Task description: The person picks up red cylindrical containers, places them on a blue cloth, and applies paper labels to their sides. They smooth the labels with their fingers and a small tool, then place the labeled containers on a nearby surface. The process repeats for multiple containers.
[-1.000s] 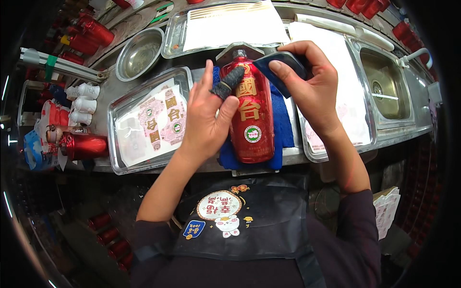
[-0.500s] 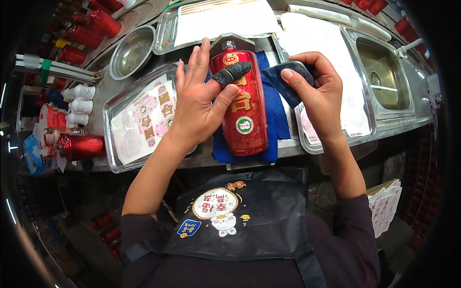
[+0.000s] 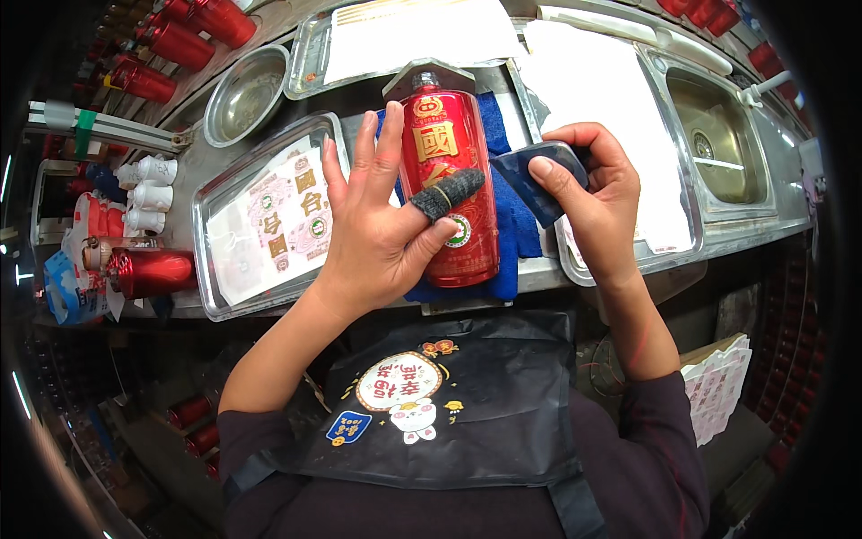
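A red bottle (image 3: 467,144) with gold lettering and a round green-and-white sticker lies on a blue cloth (image 3: 516,202), its neck pointing away from me. My left hand (image 3: 373,225) is over the bottle's left side with its fingers spread. A dark grey fabric finger cover (image 3: 453,193), held by a thin band, wraps the index finger, which rests across the bottle's lower half, just above the sticker. My right hand (image 3: 597,202) pinches a dark flat scraper (image 3: 534,175) between thumb and fingers, to the right of the bottle and apart from it.
A metal tray (image 3: 211,260) with printed label sheets stands left, another tray (image 3: 584,269) right. Behind are a steel bowl (image 3: 242,99) and a sheet-covered tray (image 3: 310,54). A sink (image 3: 718,144) lies far right. Another red bottle (image 3: 153,272) and white containers (image 3: 153,198) sit left.
My left hand has moved down along the bottle toward me, so the upper gold lettering shows and the sticker is partly covered. My right hand with the scraper has hardly moved.
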A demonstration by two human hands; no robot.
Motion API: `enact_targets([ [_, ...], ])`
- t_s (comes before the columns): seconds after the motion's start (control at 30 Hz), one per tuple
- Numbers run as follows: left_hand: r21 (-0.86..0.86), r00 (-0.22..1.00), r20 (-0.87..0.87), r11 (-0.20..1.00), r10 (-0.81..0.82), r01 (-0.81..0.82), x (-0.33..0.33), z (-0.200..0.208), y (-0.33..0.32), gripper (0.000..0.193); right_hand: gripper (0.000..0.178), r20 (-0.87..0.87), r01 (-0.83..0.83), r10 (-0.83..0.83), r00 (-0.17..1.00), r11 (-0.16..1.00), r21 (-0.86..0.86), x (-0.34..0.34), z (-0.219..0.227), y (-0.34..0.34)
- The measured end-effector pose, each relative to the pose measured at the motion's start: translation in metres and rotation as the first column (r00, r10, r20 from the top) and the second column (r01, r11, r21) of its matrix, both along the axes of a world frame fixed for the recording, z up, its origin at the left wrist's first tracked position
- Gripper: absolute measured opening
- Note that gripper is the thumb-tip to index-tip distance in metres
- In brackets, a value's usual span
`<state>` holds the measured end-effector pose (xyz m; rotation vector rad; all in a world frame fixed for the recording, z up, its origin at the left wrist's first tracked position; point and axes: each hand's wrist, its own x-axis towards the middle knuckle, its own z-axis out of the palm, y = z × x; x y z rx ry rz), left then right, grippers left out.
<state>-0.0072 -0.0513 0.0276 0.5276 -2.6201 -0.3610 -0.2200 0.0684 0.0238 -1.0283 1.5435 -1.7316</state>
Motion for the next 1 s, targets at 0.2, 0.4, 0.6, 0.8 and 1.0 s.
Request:
enact_targets([
  [0.2,0.036,0.999,-0.031,0.999,-0.014,0.015,0.002,0.0,0.003,0.031,0.023,0.028,-0.056,0.056,0.998,0.998,0.013,0.007,-0.001,-0.01],
  [0.4,0.019,0.997,-0.062,0.999,-0.045,0.046,-0.004,0.004,0.001,0.032,0.021,0.014,0.034,-0.034,0.999,0.999,0.0,0.003,-0.004,-0.021],
  [0.6,-0.017,0.999,-0.044,1.0,0.006,-0.007,-0.013,0.006,-0.008,0.029,0.021,-0.047,0.027,-0.027,0.999,1.0,-0.004,0.005,-0.006,-0.026],
  [0.8,-0.098,0.999,-0.043,0.995,-0.003,-0.001,-0.016,0.01,0.0,0.025,0.021,-0.028,0.038,-0.04,0.999,0.997,-0.072,0.001,-0.001,-0.021],
  [1.0,-0.061,0.998,0.009,0.997,-0.056,0.057,-0.008,0.012,0.012,0.024,0.022,-0.316,0.003,-0.052,0.947,0.988,-0.153,0.002,-0.006,-0.01],
])
